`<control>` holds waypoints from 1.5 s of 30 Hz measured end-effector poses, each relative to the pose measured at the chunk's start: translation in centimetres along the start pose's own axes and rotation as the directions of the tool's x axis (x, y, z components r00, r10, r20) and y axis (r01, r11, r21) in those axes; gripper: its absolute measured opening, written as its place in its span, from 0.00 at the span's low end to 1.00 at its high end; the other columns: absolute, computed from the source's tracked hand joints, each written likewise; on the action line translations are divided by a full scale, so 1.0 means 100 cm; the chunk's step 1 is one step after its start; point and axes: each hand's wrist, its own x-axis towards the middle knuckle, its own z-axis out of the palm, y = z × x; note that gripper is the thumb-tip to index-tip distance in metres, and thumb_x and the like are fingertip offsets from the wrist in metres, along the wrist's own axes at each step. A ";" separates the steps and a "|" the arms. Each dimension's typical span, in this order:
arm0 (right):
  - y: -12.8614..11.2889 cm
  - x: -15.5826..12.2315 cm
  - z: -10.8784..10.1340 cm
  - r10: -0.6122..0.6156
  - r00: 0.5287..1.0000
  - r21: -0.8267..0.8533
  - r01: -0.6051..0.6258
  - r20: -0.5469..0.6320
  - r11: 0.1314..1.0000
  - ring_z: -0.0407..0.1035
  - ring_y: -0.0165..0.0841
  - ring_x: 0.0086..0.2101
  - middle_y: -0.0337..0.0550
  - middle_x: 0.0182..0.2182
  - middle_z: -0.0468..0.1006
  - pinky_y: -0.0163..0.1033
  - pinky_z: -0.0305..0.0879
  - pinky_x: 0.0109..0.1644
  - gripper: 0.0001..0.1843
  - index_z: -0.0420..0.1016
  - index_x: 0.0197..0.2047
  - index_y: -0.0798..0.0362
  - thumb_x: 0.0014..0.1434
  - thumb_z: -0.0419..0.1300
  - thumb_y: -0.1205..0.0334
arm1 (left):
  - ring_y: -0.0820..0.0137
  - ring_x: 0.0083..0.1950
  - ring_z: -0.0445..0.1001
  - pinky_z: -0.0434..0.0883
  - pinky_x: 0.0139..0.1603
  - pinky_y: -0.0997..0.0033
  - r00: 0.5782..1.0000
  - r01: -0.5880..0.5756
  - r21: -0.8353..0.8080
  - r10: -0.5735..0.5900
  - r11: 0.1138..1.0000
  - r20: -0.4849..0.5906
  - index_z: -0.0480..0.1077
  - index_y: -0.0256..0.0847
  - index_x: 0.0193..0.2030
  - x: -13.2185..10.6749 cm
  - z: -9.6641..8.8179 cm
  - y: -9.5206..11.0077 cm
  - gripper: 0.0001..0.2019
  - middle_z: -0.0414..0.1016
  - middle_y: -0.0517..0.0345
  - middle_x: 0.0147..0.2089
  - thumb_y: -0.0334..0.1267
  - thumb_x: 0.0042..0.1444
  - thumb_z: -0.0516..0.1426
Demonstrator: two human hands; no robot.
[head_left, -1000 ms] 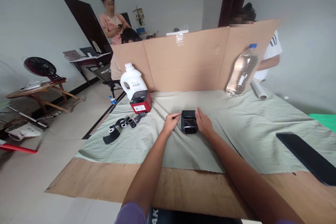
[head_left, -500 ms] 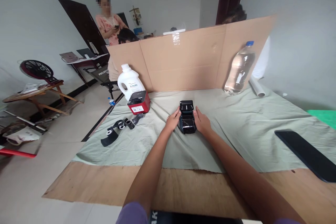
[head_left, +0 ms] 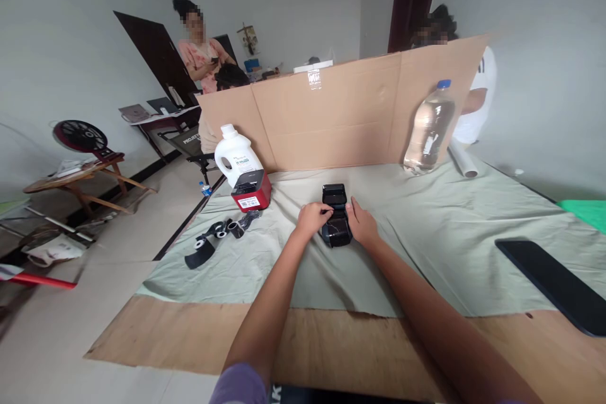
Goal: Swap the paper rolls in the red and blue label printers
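A small black portable printer [head_left: 337, 231] lies on the green cloth in front of me, its lid [head_left: 334, 194] flipped back. Bent over the left side, my left hand [head_left: 313, 218] has its fingertips at the middle of the printer, near the hinge. My right hand [head_left: 363, 223] grips the opposite side, its thumb along the edge and the forefinger stretched away. What the left fingertips touch inside is too small to tell.
Black ribbon rolls [head_left: 199, 255] lie left, near a red-and-black box [head_left: 252, 191] and a white jug [head_left: 235, 153]. A water bottle [head_left: 430, 129] leans by the cardboard screen [head_left: 331, 123]; a phone [head_left: 552, 281] lies right. Two people stand or sit beyond.
My left hand has moved from the printer's left side onto its middle, with fingers now bent over it. The right hand stays at the right side. The view has shifted slightly.
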 end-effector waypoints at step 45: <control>-0.001 0.007 0.001 0.027 1.000 0.003 -0.027 0.014 1.000 0.75 0.51 0.50 0.60 0.50 0.80 0.51 0.66 0.53 0.37 0.52 0.74 0.54 0.71 0.34 0.43 | 0.63 0.37 0.75 0.66 0.37 0.70 0.840 0.530 -0.051 -0.532 0.846 -0.107 0.79 0.40 0.38 -0.151 -0.120 -0.181 0.13 0.78 0.58 0.32 0.44 0.49 0.62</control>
